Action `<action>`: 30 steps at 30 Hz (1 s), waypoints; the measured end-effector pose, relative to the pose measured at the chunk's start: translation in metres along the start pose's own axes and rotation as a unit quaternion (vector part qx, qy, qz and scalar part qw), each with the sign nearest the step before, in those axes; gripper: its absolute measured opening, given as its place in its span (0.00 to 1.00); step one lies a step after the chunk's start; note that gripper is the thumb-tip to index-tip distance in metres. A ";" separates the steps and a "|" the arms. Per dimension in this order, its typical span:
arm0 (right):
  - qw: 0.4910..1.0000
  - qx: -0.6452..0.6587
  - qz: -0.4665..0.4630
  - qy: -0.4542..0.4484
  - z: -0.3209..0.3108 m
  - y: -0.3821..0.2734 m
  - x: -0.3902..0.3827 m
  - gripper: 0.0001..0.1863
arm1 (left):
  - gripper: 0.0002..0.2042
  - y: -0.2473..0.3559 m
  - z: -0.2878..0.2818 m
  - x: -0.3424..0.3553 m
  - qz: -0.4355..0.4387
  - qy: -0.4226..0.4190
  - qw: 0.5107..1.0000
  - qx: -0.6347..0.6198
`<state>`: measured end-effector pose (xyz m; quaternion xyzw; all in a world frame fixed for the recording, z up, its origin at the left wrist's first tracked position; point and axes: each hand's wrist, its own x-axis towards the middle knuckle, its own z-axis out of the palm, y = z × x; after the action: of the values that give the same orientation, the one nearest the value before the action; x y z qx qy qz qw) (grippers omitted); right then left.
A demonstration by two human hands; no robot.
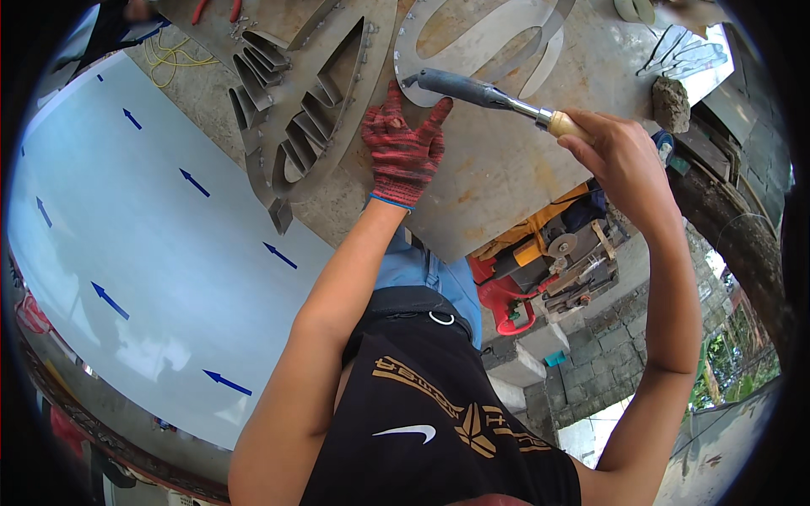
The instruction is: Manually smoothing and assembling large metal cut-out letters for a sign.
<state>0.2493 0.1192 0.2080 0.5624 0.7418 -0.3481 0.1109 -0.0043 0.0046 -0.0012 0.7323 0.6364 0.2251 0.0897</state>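
My bare right hand (620, 152) grips the wooden handle of a soldering iron (472, 91), whose dark head reaches left to the rim of a curved metal letter piece (462, 46) at the top centre. My left hand (403, 143), in a red-and-black striped glove, has its index finger and thumb apart against the piece's lower edge, just below the iron's tip, with the other fingers bent. Left of it lies another metal letter piece (304, 110) with upright strips. Both pieces rest on a rust-spotted steel sheet (472, 194).
A large white panel (143, 253) with blue arrows fills the left. Red pliers (201, 10) and a yellow cord (173, 59) are at the upper left. A stone block (669, 103) sits at the right edge. An angle grinder (536, 253) and red chair (506, 312) are below the sheet.
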 end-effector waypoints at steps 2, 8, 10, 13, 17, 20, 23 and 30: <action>1.000 0.001 0.001 -0.001 -0.001 -0.001 0.000 0.17 | 0.42 0.000 0.001 -0.001 -0.001 0.005 1.000 0.004; 1.000 0.002 0.006 -0.004 -0.003 -0.005 0.002 0.17 | 0.43 -0.001 0.000 0.000 -0.001 0.010 1.000 0.000; 1.000 0.000 0.011 -0.005 -0.003 -0.004 0.002 0.18 | 0.43 0.000 -0.002 0.001 -0.003 0.003 1.000 0.000; 1.000 0.003 0.000 0.002 -0.001 -0.002 0.002 0.18 | 0.43 0.000 -0.002 0.002 0.004 0.001 1.000 0.006; 1.000 0.003 0.000 -0.004 -0.003 -0.007 0.002 0.17 | 0.42 -0.002 0.000 0.000 -0.001 -0.001 1.000 -0.011; 1.000 0.006 0.014 -0.017 -0.005 -0.010 0.004 0.17 | 0.42 -0.001 0.000 0.000 -0.003 -0.008 1.000 -0.008; 1.000 0.003 0.005 -0.012 -0.006 -0.007 0.006 0.17 | 0.41 -0.001 0.001 0.000 0.001 -0.003 1.000 -0.005; 1.000 -0.003 0.011 -0.028 -0.013 -0.011 0.010 0.16 | 0.40 -0.004 0.001 0.000 0.008 0.003 1.000 -0.006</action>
<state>0.2382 0.1337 0.2160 0.5600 0.7332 -0.3605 0.1371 -0.0074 0.0054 -0.0038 0.7363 0.6293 0.2317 0.0906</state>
